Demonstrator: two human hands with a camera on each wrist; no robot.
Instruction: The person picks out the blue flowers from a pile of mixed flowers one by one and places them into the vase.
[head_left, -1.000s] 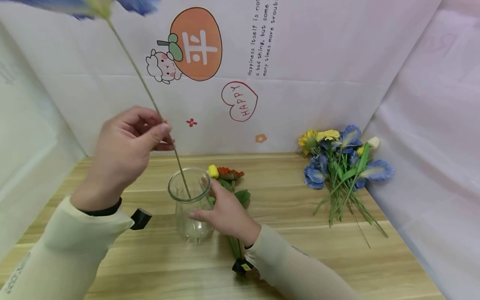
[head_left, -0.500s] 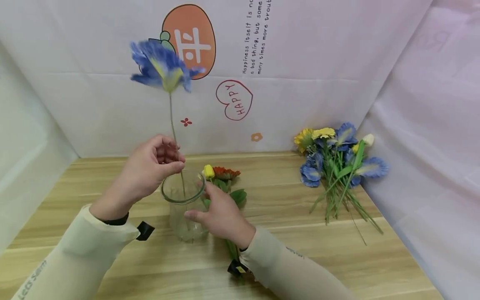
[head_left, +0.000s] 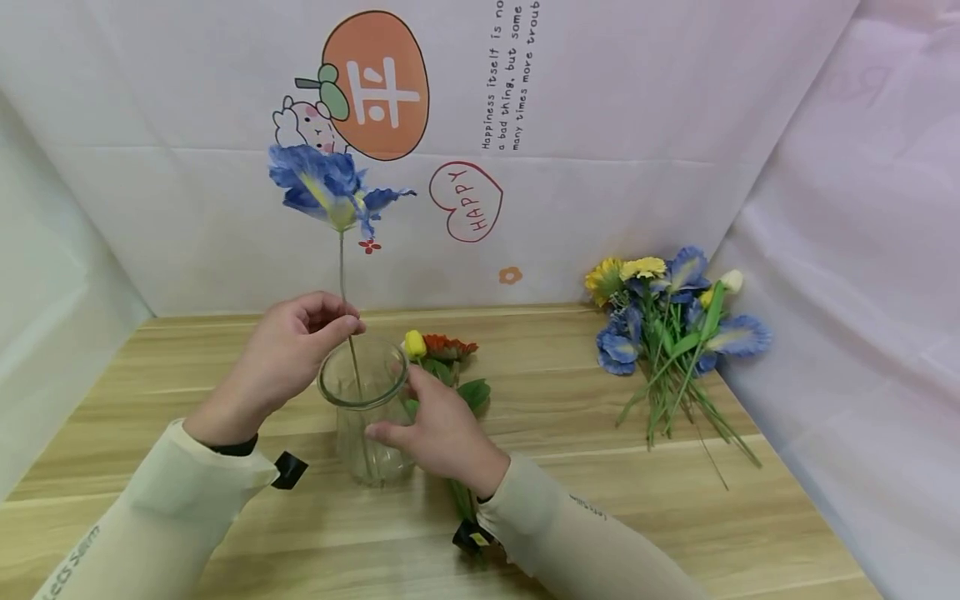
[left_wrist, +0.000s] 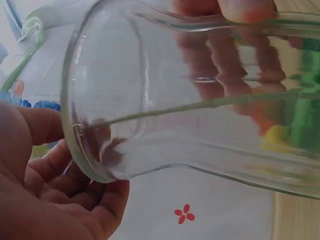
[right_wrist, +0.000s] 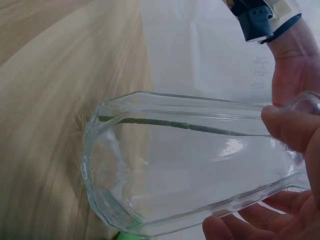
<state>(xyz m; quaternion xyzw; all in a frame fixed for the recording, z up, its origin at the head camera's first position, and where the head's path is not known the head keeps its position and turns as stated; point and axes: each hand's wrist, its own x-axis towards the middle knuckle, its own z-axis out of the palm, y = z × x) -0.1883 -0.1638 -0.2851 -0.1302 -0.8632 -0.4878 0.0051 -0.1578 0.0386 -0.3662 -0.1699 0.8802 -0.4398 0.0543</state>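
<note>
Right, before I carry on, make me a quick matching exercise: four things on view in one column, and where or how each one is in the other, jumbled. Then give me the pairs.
Things
1. Single blue flower
2. Glass vase
3. Red-orange flower
4. White bud

Places and states
A. Upright on the table, held by the right grip
B. In the bunch over on the right
C. Lying close to the vase
D. Stem pinched by the left grip, its lower part inside the vase

Pairs: 1-D, 2-A, 3-C, 4-B
</note>
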